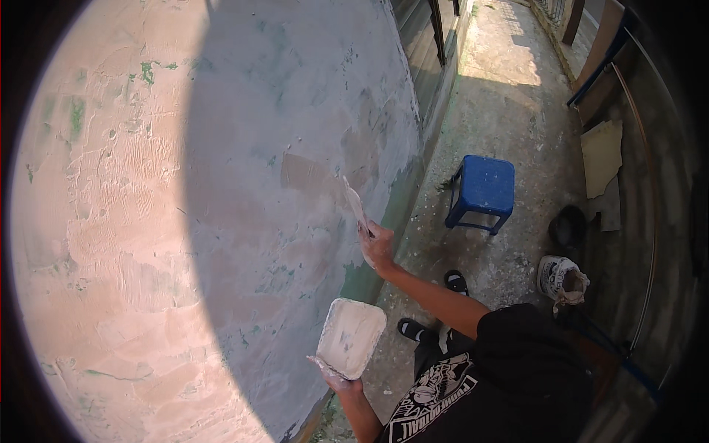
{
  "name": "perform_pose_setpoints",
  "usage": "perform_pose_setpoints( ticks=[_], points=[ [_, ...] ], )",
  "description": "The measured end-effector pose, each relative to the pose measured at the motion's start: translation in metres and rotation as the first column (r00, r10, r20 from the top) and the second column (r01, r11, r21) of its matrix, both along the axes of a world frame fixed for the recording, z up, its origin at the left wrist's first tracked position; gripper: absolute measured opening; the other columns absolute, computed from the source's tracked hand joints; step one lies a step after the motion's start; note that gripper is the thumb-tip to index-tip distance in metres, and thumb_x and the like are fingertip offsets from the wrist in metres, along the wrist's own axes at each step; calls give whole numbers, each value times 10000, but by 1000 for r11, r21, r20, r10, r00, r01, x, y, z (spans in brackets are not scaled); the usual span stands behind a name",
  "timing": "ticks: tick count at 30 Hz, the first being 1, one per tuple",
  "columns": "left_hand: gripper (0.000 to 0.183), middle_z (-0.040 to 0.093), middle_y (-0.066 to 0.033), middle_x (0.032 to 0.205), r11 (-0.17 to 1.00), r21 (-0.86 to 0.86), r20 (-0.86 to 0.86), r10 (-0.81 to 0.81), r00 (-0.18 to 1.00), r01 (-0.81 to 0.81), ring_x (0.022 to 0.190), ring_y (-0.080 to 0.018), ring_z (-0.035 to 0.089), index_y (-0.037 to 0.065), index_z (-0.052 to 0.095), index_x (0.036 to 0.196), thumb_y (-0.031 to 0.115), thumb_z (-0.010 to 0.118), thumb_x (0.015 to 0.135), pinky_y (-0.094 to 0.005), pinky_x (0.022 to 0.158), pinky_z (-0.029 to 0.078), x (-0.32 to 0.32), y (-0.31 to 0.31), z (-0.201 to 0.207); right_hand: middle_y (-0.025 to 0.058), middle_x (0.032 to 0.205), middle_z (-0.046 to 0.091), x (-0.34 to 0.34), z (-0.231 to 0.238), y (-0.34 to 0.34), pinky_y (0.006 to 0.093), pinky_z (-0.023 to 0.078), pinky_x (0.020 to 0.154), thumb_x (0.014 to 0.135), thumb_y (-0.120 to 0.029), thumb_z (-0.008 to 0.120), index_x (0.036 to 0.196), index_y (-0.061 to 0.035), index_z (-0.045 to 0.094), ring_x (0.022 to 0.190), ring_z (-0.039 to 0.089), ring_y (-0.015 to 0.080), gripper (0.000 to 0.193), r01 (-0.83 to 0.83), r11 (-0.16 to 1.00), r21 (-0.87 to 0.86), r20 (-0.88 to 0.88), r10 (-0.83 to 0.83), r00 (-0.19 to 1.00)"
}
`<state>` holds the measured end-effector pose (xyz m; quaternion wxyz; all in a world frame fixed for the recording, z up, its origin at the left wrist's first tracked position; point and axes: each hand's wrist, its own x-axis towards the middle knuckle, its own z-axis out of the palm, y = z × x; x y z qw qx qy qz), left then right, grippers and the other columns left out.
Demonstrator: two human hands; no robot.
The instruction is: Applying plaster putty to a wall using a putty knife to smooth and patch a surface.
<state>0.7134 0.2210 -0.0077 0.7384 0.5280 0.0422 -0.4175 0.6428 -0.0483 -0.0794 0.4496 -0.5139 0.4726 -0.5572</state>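
Observation:
My right hand [378,249] is wrapped round the handle of a putty knife [354,201]. The knife's whitish, coated blade lies at the plastered wall [258,118], beside a damp-looking darker patch; whether its edge touches cannot be told. Lower down, my left hand [340,381] supports a white rectangular tray [381,327] from below at its near end. Pale filler [358,332] coats the inside of the tray. White residue covers the left fingers, which are partly hidden under the tray. Patches of green paint show through the wall's thin pale coat.
A blue plastic stool [488,184] stands on the speckled concrete floor [517,133]. To the right are a black bucket [568,226], an opened white bag [554,277] and a broken board piece [601,159]. My sandalled feet [413,329] stand close to the wall base.

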Motion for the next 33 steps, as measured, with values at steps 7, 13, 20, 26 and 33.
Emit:
perform_pose_setpoints(
  ticks=[7, 13, 20, 26, 33],
  points=[
    [621, 465, -147, 1327, 997, 0, -17, -72, 997, 72, 1176, -326, 486, 24, 387, 1321, 513, 248, 965, -469, 998, 404, 8, 14, -3, 272, 753, 561, 35, 10, 2, 293, 451, 563, 825, -53, 578, 1198, 2, 558, 597, 503, 89, 377, 12, 1000, 21, -85, -10, 996],
    [625, 471, -154, 1319, 997, 5, -25, -79, 997, 79, 1169, -329, 493, 21, 387, 1321, 515, 252, 963, -469, 991, 408, 22, 33, -8, 265, 730, 562, 33, 17, 36, 351, 449, 559, 797, -59, 598, 1139, -4, 590, 607, 546, 249, 346, -24, 999, -31, -45, 22, 999],
    [631, 473, -153, 1316, 993, 4, 35, -115, 993, 115, 1169, -323, 493, 23, 388, 1320, 520, 233, 964, -469, 996, 403, 35, 54, -4, 257, 723, 573, 52, 17, 20, 434, 454, 598, 759, -20, 589, 861, 43, 590, 678, 585, 416, 119, 116, 990, -79, -171, -128, 977],
    [640, 467, -154, 1322, 998, -8, 9, -62, 998, 62, 1176, -325, 486, 22, 385, 1324, 525, 224, 963, -478, 1011, 385, 50, 85, -5, 255, 722, 578, 66, -12, 37, 445, 455, 608, 755, -32, 595, 896, 48, 589, 693, 585, 425, 162, 20, 991, -132, -360, -67, 931],
    [660, 491, -153, 1295, 995, -18, 28, -97, 995, 97, 1145, -317, 513, 6, 416, 1297, 548, 270, 950, -458, 973, 428, 75, 112, -15, 245, 661, 559, 50, -15, 52, 425, 443, 546, 784, -47, 575, 1063, 35, 598, 616, 580, 395, 292, 56, 995, -84, -234, -75, 969]
  ],
)
